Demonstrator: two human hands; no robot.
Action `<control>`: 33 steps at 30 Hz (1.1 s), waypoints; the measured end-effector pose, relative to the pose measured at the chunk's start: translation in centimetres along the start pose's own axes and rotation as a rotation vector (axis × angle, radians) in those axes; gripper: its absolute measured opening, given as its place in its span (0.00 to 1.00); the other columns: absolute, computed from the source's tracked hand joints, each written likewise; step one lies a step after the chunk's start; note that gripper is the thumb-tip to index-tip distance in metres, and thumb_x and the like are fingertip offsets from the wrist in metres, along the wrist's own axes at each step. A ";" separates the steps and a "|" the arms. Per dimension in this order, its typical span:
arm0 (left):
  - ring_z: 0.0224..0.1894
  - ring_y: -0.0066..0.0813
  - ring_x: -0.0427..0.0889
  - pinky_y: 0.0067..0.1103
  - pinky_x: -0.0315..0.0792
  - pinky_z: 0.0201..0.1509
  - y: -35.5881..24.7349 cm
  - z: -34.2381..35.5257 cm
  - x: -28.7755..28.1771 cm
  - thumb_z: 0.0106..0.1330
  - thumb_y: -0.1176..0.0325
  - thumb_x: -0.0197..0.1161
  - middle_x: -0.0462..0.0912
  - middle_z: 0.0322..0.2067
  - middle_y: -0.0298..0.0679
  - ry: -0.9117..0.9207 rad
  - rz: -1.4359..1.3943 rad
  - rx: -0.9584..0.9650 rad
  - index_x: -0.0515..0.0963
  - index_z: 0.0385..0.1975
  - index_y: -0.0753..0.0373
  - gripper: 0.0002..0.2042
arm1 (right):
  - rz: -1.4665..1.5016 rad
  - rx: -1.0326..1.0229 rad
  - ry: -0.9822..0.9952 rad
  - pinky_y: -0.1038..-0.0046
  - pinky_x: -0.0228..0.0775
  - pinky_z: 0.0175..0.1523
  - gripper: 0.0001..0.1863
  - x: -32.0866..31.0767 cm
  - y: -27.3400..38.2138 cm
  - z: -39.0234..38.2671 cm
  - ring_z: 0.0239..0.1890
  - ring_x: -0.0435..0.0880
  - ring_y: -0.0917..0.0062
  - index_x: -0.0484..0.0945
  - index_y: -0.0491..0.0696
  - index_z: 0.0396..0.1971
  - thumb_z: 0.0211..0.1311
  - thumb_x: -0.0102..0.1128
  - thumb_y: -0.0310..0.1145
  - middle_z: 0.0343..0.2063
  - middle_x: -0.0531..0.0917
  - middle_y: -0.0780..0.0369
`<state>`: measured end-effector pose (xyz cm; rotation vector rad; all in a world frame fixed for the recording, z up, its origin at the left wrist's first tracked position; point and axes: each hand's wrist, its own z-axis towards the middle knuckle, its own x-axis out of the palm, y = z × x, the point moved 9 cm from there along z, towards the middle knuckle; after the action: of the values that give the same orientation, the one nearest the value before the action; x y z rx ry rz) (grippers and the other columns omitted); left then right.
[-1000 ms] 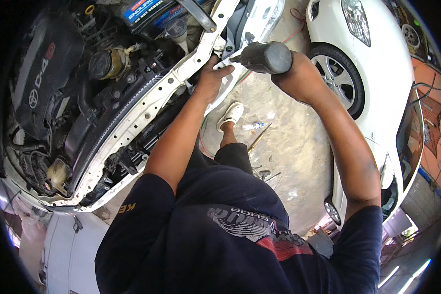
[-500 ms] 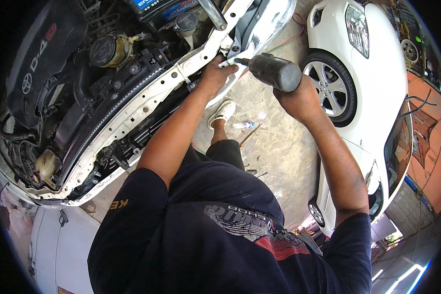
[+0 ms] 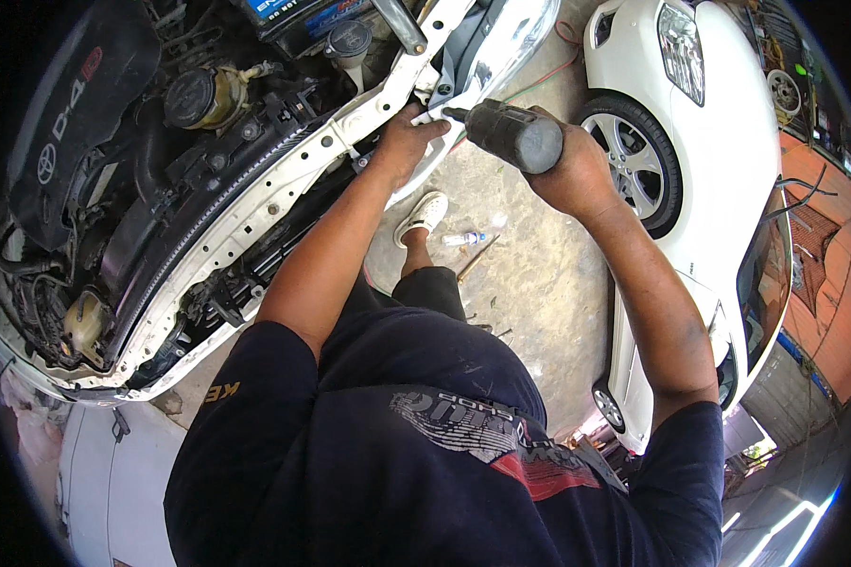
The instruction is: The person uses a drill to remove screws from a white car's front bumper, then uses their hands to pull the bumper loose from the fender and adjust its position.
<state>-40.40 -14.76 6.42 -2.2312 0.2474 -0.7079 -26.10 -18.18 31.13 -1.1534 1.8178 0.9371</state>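
Observation:
My right hand (image 3: pixel 577 178) is wrapped round a black power driver (image 3: pixel 514 135) with a rounded rear end. The driver's thin tip points left, at the white parts just below the clear headlight (image 3: pixel 518 45) of an open-bonnet car. Whether the tip touches a fastener is too small to tell. My left hand (image 3: pixel 405 149) is closed on a white tab (image 3: pixel 431 118) beside the headlight's lower corner, its thumb lying on top. The other left fingers are partly hidden beneath. The white front crossmember (image 3: pixel 284 196) runs past my left wrist.
The engine bay (image 3: pixel 151 123) fills the left side, with a metal strut (image 3: pixel 402 26) at its top. Close on my right stands a white car (image 3: pixel 700 189). On the concrete floor lie a plastic bottle (image 3: pixel 463 239), a thin stick (image 3: pixel 477 260) and a red hose (image 3: pixel 565 66).
The whole view has shifted slightly left. My right hand has turned a little on the driver and shows higher behind its rear end. My left hand keeps its place at the tab.

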 end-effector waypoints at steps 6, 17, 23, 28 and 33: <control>0.49 0.29 0.82 0.25 0.73 0.58 -0.5 -0.3 0.3 0.66 0.68 0.75 0.87 0.48 0.41 0.013 -0.071 0.004 0.82 0.55 0.67 0.20 | -0.036 -0.065 -0.004 0.53 0.81 0.52 0.26 -0.5 0.4 0.2 0.47 0.88 0.50 0.81 0.56 0.58 0.55 0.68 0.31 0.40 0.90 0.50; 0.52 0.30 0.81 0.26 0.71 0.61 0.1 0.0 0.3 0.64 0.68 0.77 0.87 0.50 0.42 0.009 -0.082 -0.016 0.79 0.60 0.68 0.26 | -0.101 -0.169 0.010 0.57 0.81 0.55 0.27 -1.3 0.9 0.3 0.50 0.89 0.52 0.84 0.52 0.58 0.55 0.71 0.30 0.45 0.90 0.49; 0.50 0.31 0.84 0.29 0.77 0.55 -1.1 -1.6 -0.5 0.64 0.64 0.78 0.88 0.50 0.45 -0.126 0.214 -0.010 0.77 0.61 0.69 0.28 | -0.177 -0.164 0.006 0.54 0.80 0.56 0.30 -1.6 -1.8 0.7 0.49 0.88 0.49 0.83 0.48 0.59 0.51 0.73 0.28 0.46 0.89 0.47; 0.61 0.46 0.84 0.38 0.75 0.67 1.8 -11.5 -4.4 0.64 0.57 0.79 0.84 0.58 0.50 -0.130 0.633 0.220 0.78 0.61 0.64 0.29 | 0.179 -0.267 -0.055 0.61 0.78 0.60 0.26 -5.2 -2.3 -4.3 0.54 0.89 0.54 0.82 0.40 0.59 0.57 0.68 0.21 0.53 0.89 0.47; 0.55 0.43 0.88 0.35 0.80 0.58 8.4 -28.8 -16.3 0.63 0.56 0.79 0.88 0.50 0.51 -0.454 0.700 0.048 0.84 0.52 0.67 0.24 | 0.513 -0.050 0.127 0.66 0.76 0.63 0.24 -1.2 -0.8 -9.5 0.53 0.86 0.71 0.83 0.43 0.58 0.59 0.70 0.21 0.50 0.90 0.60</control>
<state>-69.65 -32.10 9.49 -1.9926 0.7176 0.1637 -27.04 -26.31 36.13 -0.7978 2.2611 1.2207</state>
